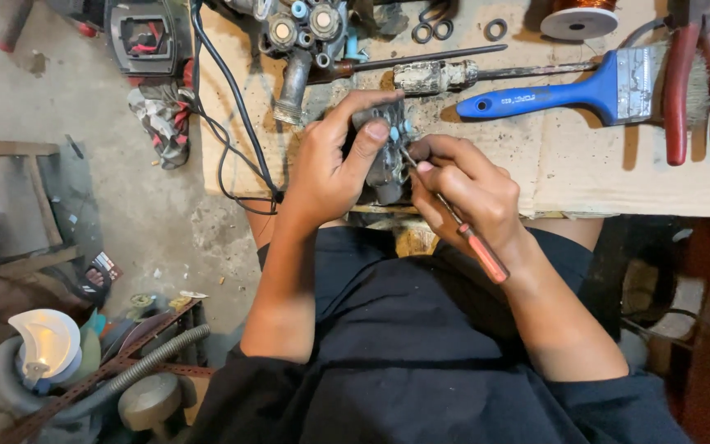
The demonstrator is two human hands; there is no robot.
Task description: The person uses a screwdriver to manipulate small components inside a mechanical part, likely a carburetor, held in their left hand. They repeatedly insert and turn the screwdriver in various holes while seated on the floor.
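Note:
My left hand (334, 160) grips a small grey metal part (386, 160) with light-blue fittings, holding it over the near edge of a cardboard sheet (618, 177). My right hand (462, 189) holds a thin screwdriver with a red-orange handle (483, 253); its tip meets the part near the blue fittings. Both forearms reach out from my lap, which is covered in dark cloth.
On the cardboard lie a blue-handled paintbrush (560, 92), red-handled pliers (698, 82), a worn screwdriver (437, 76), a larger metal pump body (301, 41), rubber rings (431, 31) and a copper wire spool (578, 16). A black cable (232, 115) loops left. Hoses and scrap sit lower left.

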